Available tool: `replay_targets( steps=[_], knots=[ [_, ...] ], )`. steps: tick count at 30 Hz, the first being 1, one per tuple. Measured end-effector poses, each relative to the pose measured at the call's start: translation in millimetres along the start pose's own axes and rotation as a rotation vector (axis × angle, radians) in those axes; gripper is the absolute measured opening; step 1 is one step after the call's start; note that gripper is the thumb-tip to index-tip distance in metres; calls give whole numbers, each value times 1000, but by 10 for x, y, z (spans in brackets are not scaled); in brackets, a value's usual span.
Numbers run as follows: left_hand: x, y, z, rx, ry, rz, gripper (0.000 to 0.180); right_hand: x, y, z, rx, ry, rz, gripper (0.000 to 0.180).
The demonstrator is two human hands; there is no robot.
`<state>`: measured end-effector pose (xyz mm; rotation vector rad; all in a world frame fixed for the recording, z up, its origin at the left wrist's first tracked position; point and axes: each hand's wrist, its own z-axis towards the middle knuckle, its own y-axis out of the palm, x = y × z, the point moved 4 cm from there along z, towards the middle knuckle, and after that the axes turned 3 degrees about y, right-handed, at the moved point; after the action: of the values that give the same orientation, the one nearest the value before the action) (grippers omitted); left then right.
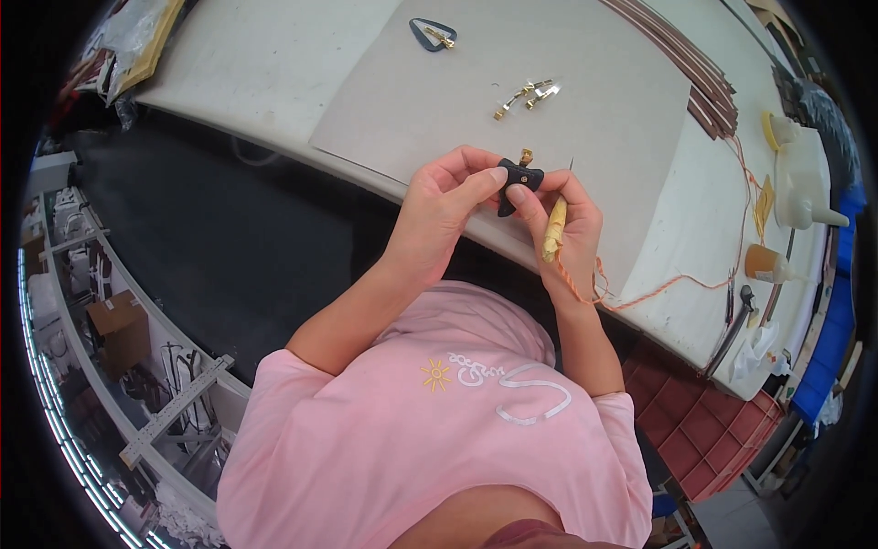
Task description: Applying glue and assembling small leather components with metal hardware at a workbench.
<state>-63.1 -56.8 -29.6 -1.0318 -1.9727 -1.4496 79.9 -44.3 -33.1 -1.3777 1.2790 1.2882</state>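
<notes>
Both my hands meet just past the table's near edge, around a small black strap piece (523,177) with a gold metal fitting (526,157) at its far end. My left hand (445,206) pinches its left side between thumb and fingers. The right side is pinched by my right hand (572,220). That hand also keeps a pen-like tool with a yellow wrapped handle (554,231) between its fingers, and a thin tip points away from me. An orange twisted cord (677,285) trails from the handle. Several gold and silver metal clasps (529,98) lie beyond my hands.
A black strap loop (421,37) with a gold clasp lies at the far left on a grey mat (384,119). Brown strips (686,55) lie at the far right. A cream jug (800,183), an orange-brown cup (761,263) and hand tools stand along the right; a red crate (700,425) sits below.
</notes>
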Motion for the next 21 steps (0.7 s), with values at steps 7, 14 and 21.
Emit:
replay_targets(
  steps=[7, 14, 21],
  knots=[
    [-51, 11, -5, 31, 84, 58, 12, 16, 4, 0, 0, 8, 29, 14],
    [-51, 20, -9, 63, 118, 38, 5, -21, 36, -8, -31, -12, 18, 12],
    [-19, 8, -1, 40, 37, 37, 10, -32, -1, -5, -11, -19, -3, 12]
  ],
)
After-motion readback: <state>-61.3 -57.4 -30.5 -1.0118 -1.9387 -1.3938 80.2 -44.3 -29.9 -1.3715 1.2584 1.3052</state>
